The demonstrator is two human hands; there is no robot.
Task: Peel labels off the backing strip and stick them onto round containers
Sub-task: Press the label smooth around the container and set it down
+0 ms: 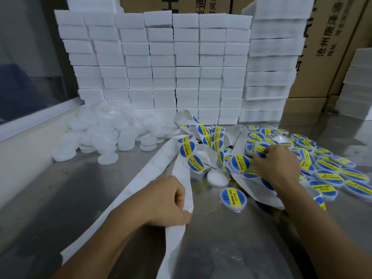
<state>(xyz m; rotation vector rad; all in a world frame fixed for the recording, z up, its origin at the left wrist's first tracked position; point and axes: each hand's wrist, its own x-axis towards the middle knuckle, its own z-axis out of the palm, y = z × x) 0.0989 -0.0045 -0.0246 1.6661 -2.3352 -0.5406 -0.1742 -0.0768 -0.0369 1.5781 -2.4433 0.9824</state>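
A round blue-and-yellow paper label (pixel 261 149) is pressed down onto a white round plastic container at the edge of the labelled pile (pixel 330 170), right under the right hand (pixel 275 166); its fingers (pixel 266 151) are curled over it, apparently to smooth it flat. The white backing strip (pixel 177 200) is pinched in the curled left hand (pixel 167 202), likely kept taut for peeling. Unlabelled white containers (pixel 104 133) are heaped on the steel counter (pixel 80 188).

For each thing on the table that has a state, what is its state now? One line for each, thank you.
Left hand: grips the backing strip.
Backing strip: near part bare, far part tangled with labels on.
Right hand: fingers on a labelled container in the pile.
Labelled containers: heaped at right.
Single labelled container: lies apart, label up.
Unlabelled containers: piled at left.
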